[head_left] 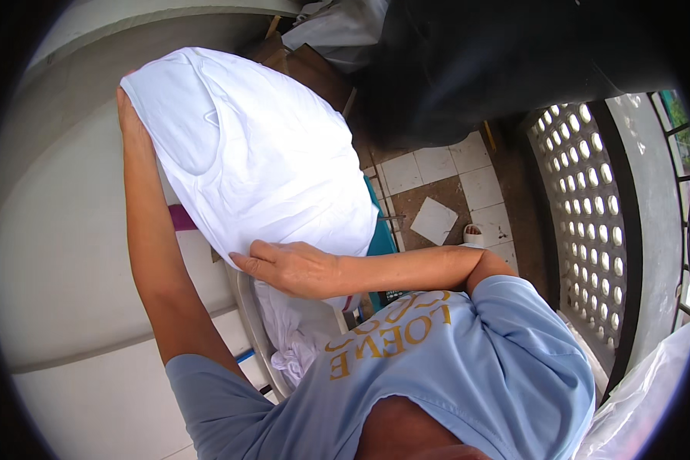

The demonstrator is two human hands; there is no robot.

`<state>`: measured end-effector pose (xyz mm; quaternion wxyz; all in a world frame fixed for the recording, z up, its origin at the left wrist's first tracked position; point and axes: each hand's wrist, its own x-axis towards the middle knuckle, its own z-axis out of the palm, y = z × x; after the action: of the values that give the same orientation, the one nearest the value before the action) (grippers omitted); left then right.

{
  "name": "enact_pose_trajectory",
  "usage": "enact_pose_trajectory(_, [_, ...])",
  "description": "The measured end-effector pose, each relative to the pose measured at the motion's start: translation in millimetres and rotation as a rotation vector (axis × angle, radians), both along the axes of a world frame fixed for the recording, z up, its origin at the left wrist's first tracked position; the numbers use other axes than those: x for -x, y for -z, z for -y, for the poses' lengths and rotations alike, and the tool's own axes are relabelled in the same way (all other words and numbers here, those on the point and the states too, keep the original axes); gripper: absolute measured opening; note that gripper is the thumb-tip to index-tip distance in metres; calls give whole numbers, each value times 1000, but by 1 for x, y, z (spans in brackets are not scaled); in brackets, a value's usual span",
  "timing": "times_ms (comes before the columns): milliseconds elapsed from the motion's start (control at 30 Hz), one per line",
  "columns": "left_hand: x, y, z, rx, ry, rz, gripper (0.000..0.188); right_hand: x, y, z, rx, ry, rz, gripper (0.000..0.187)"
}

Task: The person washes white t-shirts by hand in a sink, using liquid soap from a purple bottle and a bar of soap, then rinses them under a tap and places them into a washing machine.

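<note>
A white shirt (291,169) with a scooped neckline is spread out in front of me, held up between my two hands. At its far left edge my left hand (126,98) grips the fabric; most of those fingers are hidden behind the cloth. My right hand (287,268) is closed on the shirt's near edge, thumb and fingers pinching the cloth. Below the right hand, more white cloth (295,330) lies bunched in a grey-rimmed tub (247,295).
A pale wall (61,230) runs along the left. Behind the shirt hangs a big black sheet-like thing (468,69). A teal object (382,238) stands right of the shirt. The tiled floor (435,162) holds a loose white tile (435,221). At right is a perforated panel (586,207).
</note>
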<state>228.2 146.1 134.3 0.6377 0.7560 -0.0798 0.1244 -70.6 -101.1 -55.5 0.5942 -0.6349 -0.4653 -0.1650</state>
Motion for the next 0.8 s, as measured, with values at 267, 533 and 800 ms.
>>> enact_pose_trajectory(267, [6,44,5,15,69,4,33,9,15,-17,-51,-66,-6,58])
enact_pose_trajectory(533, [12,39,-38,170,-7,-158,25,17,13,-6,-14,-255,-47,56])
enact_pose_trajectory(800, [86,6,34,-116,22,81,19,-38,46,138,-107,-217,-644,19])
